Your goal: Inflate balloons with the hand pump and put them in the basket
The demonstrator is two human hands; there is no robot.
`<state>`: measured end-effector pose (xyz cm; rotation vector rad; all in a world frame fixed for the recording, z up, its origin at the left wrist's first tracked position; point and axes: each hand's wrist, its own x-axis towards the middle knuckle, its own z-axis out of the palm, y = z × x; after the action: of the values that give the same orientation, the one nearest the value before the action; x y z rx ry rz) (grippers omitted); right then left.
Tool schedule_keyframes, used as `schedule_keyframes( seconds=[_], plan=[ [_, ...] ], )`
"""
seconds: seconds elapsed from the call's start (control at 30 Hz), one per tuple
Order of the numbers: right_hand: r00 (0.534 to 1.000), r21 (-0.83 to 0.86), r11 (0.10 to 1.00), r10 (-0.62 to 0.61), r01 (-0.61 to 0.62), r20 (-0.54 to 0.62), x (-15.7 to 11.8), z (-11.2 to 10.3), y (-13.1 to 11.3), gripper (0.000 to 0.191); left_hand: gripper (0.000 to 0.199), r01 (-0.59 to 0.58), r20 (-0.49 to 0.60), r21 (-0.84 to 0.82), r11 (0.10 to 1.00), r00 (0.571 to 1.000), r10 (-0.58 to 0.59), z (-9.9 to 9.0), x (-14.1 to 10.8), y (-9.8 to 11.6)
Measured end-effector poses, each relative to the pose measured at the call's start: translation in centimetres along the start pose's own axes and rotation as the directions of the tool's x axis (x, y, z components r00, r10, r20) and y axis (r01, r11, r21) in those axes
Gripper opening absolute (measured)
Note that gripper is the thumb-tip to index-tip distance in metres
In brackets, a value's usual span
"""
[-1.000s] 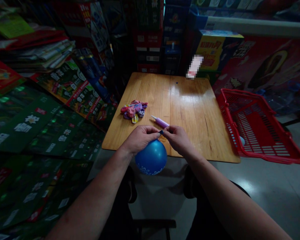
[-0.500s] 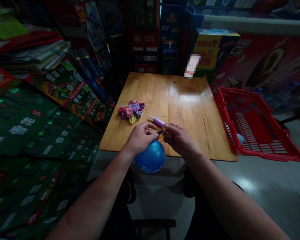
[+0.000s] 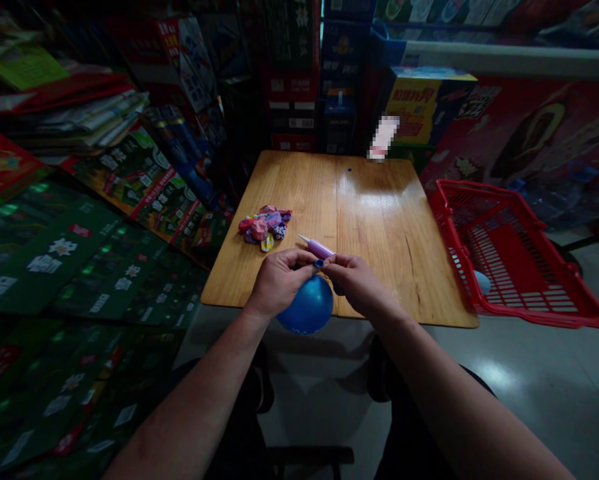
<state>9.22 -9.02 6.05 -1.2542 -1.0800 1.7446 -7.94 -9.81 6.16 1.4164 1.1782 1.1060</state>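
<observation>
Blue balloon [image 3: 305, 308]: hanging rounded and filled below both hands, overlapping the near edge of the tabletop [image 3: 379, 247] in view.

Tabletop: extending away toward stacked boxes [image 3: 292, 113], carrying the loose items. Red basket [image 3: 519, 250]: standing just beside the right edge of the tabletop, apart from both hands.

Left hand [image 3: 278, 280]: pinching the left side of the balloon's mouth between thumb and fingers, partly covering the body below. Right hand [image 3: 356, 283]: pinching the right side of the same mouth, pressing fingers and thumb together on the rim.

Pile of limp balloons [image 3: 264, 228]: lying bunched on the left part of the tabletop, beyond the left hand. Purple tube [image 3: 322, 249]: lying just beyond the fingers, pointing a pale tip away and to the left.

Mouth [image 3: 319, 264]: showing as a small ring between the two pinches, facing up.

Step in hand, by judgement: working the neck of the filled balloon, probably stretching the rim. Next move, by judgement: calling for maintaining both pinches, controlling the rim without slipping, and preventing air from escaping. Neck below the ring: remaining too hidden for telling whether knotted.
</observation>
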Motion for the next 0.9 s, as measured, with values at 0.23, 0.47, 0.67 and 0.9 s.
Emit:
schedule_keyframes(
  seconds=[0.23,0.47,0.67,0.9],
  plan=[
    [0.98,0.166,0.97,0.162,-0.18,0.112,0.5,-0.4,0.3,0.014,0.015,-0.034,0.185,-0.01,0.999,0.982,0.036,-0.6,-0.4,1.0],
    [0.982,0.144,0.977,0.137,-0.155,0.134,0.3,-0.8,0.7,0.014,0.017,-0.041,0.345,0.143,0.989,0.939,-0.011,-0.5,-0.6,1.1],
    [0.994,0.069,0.995,0.06,-0.066,0.087,0.1,-0.7,0.5,0.014,0.009,0.001,0.199,0.218,0.976,0.979,-0.046,0.3,-0.5,0.2],
    [0.983,-0.178,0.968,-0.164,0.176,0.078,-0.5,0.0,0.1,0.02,0.014,0.05,0.14,0.22,0.974,0.987,-0.083,0.7,0.0,0.0]
  ],
)
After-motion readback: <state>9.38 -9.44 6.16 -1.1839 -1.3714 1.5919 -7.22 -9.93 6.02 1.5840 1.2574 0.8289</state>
